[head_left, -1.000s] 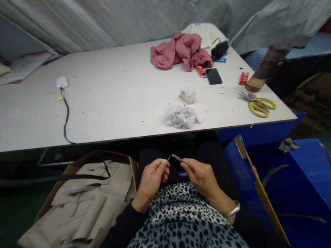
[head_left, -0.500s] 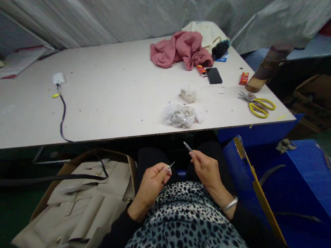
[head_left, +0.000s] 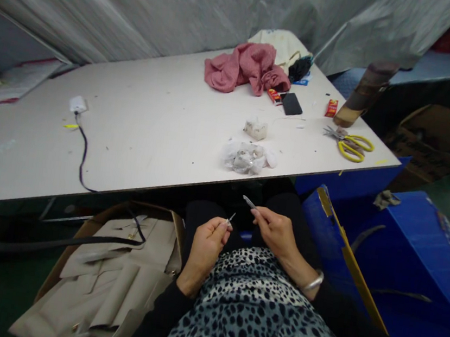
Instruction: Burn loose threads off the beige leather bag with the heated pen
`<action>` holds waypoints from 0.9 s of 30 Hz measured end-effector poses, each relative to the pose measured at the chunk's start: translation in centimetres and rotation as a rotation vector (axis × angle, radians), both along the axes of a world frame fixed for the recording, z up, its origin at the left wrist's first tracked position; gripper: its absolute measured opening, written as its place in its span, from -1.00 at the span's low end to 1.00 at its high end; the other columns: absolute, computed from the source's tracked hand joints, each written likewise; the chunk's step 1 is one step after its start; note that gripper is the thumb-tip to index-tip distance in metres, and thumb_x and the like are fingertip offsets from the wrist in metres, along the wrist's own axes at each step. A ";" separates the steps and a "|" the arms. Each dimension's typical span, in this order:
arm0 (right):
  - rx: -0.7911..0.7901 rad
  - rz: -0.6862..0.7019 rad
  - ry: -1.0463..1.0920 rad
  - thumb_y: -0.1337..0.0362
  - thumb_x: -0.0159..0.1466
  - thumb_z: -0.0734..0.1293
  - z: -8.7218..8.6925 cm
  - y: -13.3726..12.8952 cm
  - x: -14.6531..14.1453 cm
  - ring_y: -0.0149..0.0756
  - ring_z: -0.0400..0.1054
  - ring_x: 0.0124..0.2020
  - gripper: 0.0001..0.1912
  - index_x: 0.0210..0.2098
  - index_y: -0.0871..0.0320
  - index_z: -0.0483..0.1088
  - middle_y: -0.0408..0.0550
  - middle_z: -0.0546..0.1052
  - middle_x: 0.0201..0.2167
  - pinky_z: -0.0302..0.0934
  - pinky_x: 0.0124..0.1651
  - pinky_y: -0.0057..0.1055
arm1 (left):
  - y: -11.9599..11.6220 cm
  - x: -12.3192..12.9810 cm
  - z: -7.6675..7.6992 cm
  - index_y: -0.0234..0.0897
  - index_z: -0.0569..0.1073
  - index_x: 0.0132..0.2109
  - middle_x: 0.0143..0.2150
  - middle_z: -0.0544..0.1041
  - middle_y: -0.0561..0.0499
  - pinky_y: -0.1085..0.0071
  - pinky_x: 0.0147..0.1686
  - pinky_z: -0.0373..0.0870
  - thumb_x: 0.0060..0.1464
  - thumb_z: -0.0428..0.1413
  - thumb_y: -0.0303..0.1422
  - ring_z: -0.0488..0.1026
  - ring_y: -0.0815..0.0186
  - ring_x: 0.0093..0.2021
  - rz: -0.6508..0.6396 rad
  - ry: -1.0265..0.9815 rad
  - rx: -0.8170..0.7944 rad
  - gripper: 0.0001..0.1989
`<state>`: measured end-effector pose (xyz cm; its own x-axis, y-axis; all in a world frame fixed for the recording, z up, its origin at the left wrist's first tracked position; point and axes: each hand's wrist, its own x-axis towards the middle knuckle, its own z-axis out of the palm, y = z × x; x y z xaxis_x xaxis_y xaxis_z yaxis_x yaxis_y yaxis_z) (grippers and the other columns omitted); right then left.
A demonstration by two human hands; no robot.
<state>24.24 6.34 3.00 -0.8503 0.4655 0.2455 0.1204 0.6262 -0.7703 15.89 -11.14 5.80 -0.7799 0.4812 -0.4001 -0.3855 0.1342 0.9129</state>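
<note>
Over my lap, my left hand (head_left: 206, 245) pinches a small, thin, pointed piece (head_left: 231, 218) between thumb and fingertips; it is too small to name. My right hand (head_left: 277, 234) is closed around a slim silver tool (head_left: 249, 201) whose narrow end points up and left toward the table; its exact kind is unclear. The two hands are apart, with the tool's tip a short way above and right of the pointed piece. On the table edge in front lie a crumpled clear plastic bag (head_left: 246, 157) and a small whitish block (head_left: 255, 129).
Yellow-handled scissors (head_left: 353, 146), a tall bottle (head_left: 360, 97), a black flat object (head_left: 291, 104) and a pink cloth (head_left: 241, 69) lie on the white table (head_left: 152, 127). Beige bags (head_left: 120, 287) fill a carton at my left. A blue box (head_left: 415, 257) stands right.
My right hand and the silver tool have moved slightly left, closer to my left hand. The left hand keeps its pinch on the pointed piece.
</note>
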 end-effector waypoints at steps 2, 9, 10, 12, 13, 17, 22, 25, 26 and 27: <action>-0.035 0.071 0.045 0.09 0.51 0.24 0.7 -0.5 0.1 -0.33 0.56 -0.35 -0.69 -0.10 0.08 0.59 -0.11 0.65 -0.36 0.29 -0.25 -0.50 | 0.3 -0.4 -0.2 -0.32 0.46 -0.32 -0.59 0.28 0.18 0.57 -0.69 -0.18 0.02 0.27 -0.03 -0.04 0.57 -0.70 0.033 -0.053 0.018 -0.60; 0.030 0.271 -0.041 0.17 0.51 0.26 0.9 -1.7 0.2 -0.34 0.56 -0.33 -0.74 -0.11 0.07 0.59 -0.12 0.66 -0.31 0.24 -0.27 -0.50 | 0.8 -1.1 -0.1 -0.31 0.43 -0.30 -0.60 0.30 0.19 0.58 -0.74 -0.11 0.03 0.25 0.01 0.00 0.57 -0.73 0.001 -0.060 0.034 -0.57; 0.039 0.282 -0.051 0.16 0.51 0.26 0.6 -1.6 0.2 -0.34 0.56 -0.32 -0.74 -0.10 0.07 0.59 -0.12 0.66 -0.30 0.24 -0.27 -0.50 | 0.7 -1.1 0.1 -0.31 0.43 -0.30 -0.61 0.28 0.20 0.58 -0.75 -0.14 0.04 0.25 0.01 -0.02 0.58 -0.73 -0.009 -0.058 0.028 -0.57; 0.044 0.281 -0.060 0.16 0.51 0.26 0.2 -1.3 0.1 -0.32 0.57 -0.29 -0.74 -0.10 0.05 0.59 -0.12 0.67 -0.27 0.24 -0.26 -0.50 | 0.6 -1.0 0.3 -0.31 0.43 -0.32 -0.63 0.24 0.22 0.59 -0.75 -0.18 0.03 0.25 0.01 -0.05 0.59 -0.74 -0.019 -0.062 0.017 -0.57; 0.037 0.269 -0.062 0.16 0.50 0.27 0.1 -1.3 0.0 -0.32 0.57 -0.28 -0.75 -0.10 0.05 0.59 -0.12 0.67 -0.25 0.25 -0.24 -0.49 | 0.5 -1.0 0.4 -0.31 0.42 -0.33 -0.64 0.22 0.23 0.60 -0.75 -0.19 0.02 0.26 0.01 -0.06 0.60 -0.74 -0.018 -0.071 0.016 -0.57; 0.004 0.230 -0.069 0.17 0.49 0.29 -0.1 -1.4 -0.3 -0.31 0.58 -0.26 -0.78 -0.09 0.02 0.60 -0.14 0.69 -0.22 0.28 -0.21 -0.49 | 0.2 -1.2 0.3 -0.31 0.42 -0.33 -0.63 0.22 0.24 0.60 -0.75 -0.17 -0.03 0.29 0.02 -0.08 0.61 -0.73 -0.025 -0.145 0.042 -0.55; 0.021 0.130 -0.042 0.14 0.48 0.30 -0.3 -0.4 -0.7 -0.30 0.58 -0.29 -0.77 -0.12 0.02 0.61 -0.14 0.68 -0.27 0.27 -0.24 -0.48 | -0.5 -1.2 0.1 -0.31 0.42 -0.34 -0.62 0.21 0.23 0.61 -0.73 -0.19 -0.01 0.29 0.01 -0.08 0.61 -0.72 -0.038 -0.108 0.041 -0.55; 0.023 -0.082 -0.010 0.11 0.48 0.29 -0.2 1.0 -0.5 -0.31 0.55 -0.39 -0.73 -0.15 0.05 0.61 -0.15 0.65 -0.41 0.24 -0.30 -0.47 | -0.8 -1.0 0.2 -0.31 0.41 -0.33 -0.61 0.20 0.23 0.61 -0.72 -0.19 0.02 0.27 0.02 -0.07 0.61 -0.71 -0.069 -0.116 0.023 -0.55; 0.032 -0.106 -0.010 0.09 0.48 0.29 -0.2 1.3 -0.4 -0.32 0.55 -0.40 -0.72 -0.16 0.05 0.61 -0.15 0.64 -0.42 0.24 -0.30 -0.47 | -0.8 -1.0 0.2 -0.31 0.41 -0.32 -0.60 0.20 0.23 0.61 -0.71 -0.19 0.02 0.26 0.02 -0.07 0.61 -0.70 -0.078 -0.121 0.019 -0.55; 0.038 -0.090 -0.015 0.08 0.48 0.29 -0.2 1.5 -0.3 -0.32 0.54 -0.39 -0.71 -0.15 0.05 0.61 -0.15 0.64 -0.42 0.24 -0.29 -0.47 | -0.8 -1.0 0.2 -0.32 0.41 -0.31 -0.59 0.20 0.23 0.61 -0.70 -0.18 0.04 0.25 0.03 -0.07 0.60 -0.69 -0.084 -0.122 0.019 -0.55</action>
